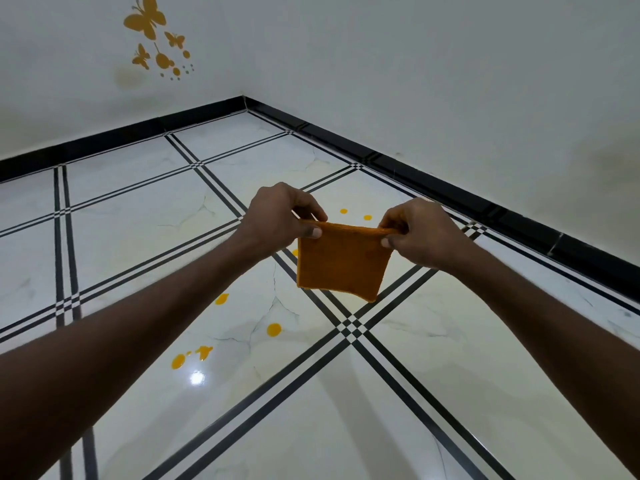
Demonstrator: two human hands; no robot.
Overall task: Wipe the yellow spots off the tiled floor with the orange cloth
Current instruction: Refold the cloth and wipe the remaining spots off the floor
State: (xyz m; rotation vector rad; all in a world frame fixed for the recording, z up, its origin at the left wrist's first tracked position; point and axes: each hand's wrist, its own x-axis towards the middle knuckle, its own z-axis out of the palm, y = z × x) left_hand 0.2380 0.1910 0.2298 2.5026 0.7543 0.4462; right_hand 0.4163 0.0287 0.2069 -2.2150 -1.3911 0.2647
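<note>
Left hand: I see my left hand (282, 216) raised in front of me, thumb and curled fingers pinching the upper left corner of the orange cloth (341, 261).
Right hand: my right hand (420, 232) is level with it, thumb and fingers pinching the upper right corner of the same cloth.
Cloth: it hangs in the air between my two hands, top edge pulled taut, the rest hanging down flat with a slightly wavy lower edge; it is up off the tiled floor (433, 375).
Yellow spots: I count two small ones (367, 217) just beyond the cloth's top edge, one peeking out at the cloth's left side (294, 252), one under my left forearm line (221, 299), a round one (274, 329) below the cloth, and a smeared pair (192, 356) nearest to me on the left.
Floor: glossy white marble-look tiles with black striped borders crossing below the cloth; a light glare (197, 378) sits near the smeared pair.
Walls: white, with a black skirting (450, 181) meeting in the corner ahead, and yellow butterfly stickers (152, 32) on the left wall.
</note>
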